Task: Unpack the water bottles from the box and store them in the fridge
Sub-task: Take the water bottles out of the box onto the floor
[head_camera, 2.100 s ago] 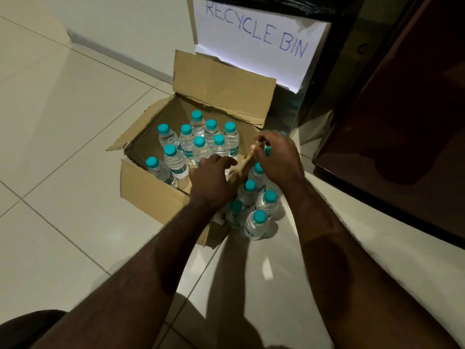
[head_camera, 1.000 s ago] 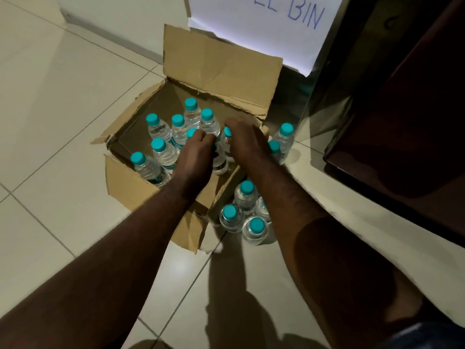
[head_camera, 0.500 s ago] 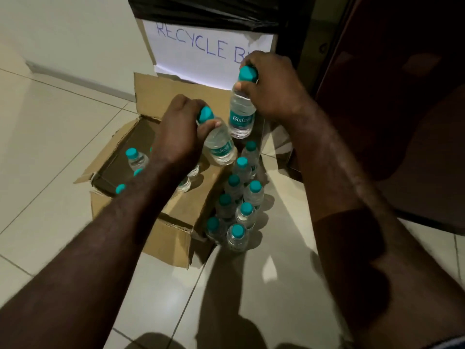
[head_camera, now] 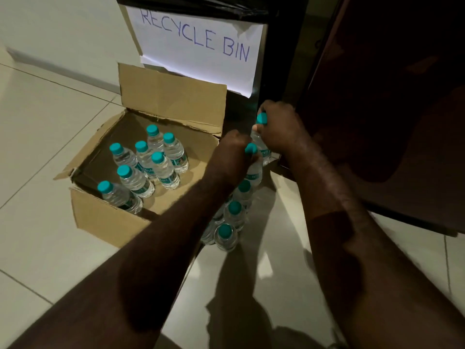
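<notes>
An open cardboard box point(head_camera: 105, 217) stands on the tiled floor with several teal-capped water bottles point(head_camera: 161, 167) upright inside. To its right a row of bottles point(head_camera: 234, 212) stands on the floor. My left hand point(head_camera: 231, 157) grips one bottle point(head_camera: 253, 172) by its neck at the far end of that row, low over the floor. My right hand point(head_camera: 279, 127) holds another bottle point(head_camera: 261, 137) by the cap just beyond it. Whether either bottle touches the floor is hidden by my hands.
A black bin with a white paper sign reading RECYCLE BIN point(head_camera: 198, 44) stands right behind the box. A dark brown door or cabinet panel point(head_camera: 390, 96) fills the right side. Pale floor tiles point(head_camera: 45, 127) stretch to the left and toward me.
Both hands lifted a bottle each out of the box and carried them right and down to the far end of the floor row. Fewer bottles stand in the box.
</notes>
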`<state>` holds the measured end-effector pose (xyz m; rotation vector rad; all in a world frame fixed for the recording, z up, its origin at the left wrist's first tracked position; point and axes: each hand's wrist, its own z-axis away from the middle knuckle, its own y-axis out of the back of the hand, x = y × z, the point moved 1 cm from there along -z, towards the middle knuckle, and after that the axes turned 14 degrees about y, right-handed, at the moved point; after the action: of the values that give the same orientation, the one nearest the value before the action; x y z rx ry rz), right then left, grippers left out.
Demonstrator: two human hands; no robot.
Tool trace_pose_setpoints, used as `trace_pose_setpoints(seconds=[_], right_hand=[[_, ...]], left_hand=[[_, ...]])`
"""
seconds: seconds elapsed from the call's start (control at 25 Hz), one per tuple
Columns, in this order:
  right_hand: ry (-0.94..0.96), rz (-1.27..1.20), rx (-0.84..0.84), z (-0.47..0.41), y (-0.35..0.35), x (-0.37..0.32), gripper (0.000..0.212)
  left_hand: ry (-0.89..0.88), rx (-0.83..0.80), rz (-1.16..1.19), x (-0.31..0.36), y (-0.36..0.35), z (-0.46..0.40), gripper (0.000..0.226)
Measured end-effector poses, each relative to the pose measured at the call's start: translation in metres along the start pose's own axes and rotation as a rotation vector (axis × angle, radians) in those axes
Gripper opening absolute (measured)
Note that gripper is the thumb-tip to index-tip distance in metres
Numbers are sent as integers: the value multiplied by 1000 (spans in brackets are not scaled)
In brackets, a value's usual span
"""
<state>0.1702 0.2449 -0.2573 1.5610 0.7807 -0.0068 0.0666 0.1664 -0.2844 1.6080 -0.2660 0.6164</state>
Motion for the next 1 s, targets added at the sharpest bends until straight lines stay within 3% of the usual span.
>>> trace_pose_setpoints(seconds=[0.16, 0.48, 0.72, 0.88, 1.0], right_hand=[[-50, 55, -95, 4, -44, 20, 28], [-97, 37, -46, 18, -82, 45, 30], [-168, -8, -74, 9, -75, 50, 38], [-177, 78, -113, 8, -52, 44, 38], [-131, -224, -7, -7, -7, 29, 30]], left_hand=[[184, -147, 6, -7, -29, -4, 24], [300, -137, -34, -11, -63, -7, 28], [299, -158, -66, -8, -63, -13, 28], [286, -133, -13, -11, -52, -9, 41], [253, -74, 74, -18, -27, -6, 43]])
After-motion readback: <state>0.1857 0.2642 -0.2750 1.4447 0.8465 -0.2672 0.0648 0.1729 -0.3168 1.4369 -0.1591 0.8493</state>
